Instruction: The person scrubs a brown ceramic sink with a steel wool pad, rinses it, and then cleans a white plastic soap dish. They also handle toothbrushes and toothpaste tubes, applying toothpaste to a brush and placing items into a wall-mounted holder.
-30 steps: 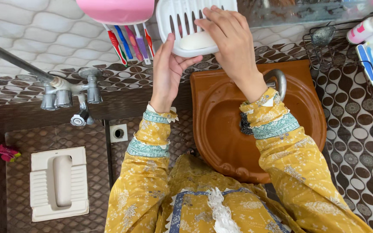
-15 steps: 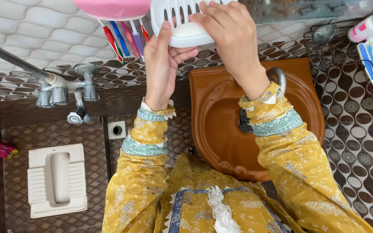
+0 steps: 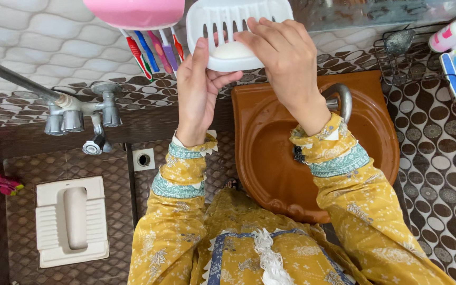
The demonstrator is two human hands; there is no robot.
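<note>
Soap dish: white plastic, slotted, smooth with a slight sheen. Soap bar in it: pale, matt, waxy-looking. Basin: brown glazed ceramic, glossy. Basin tap: dull grey metal, worn. Wall taps and pipe: metal, chromed but tarnished. Toothbrush holder: pink plastic, smooth. Wall tiles: glossy, raised pebbled relief. Wire rack: thin dark metal. Sleeves: printed yellow cloth, matt, woven trim. Floor pan: white ceramic, satin.
</note>
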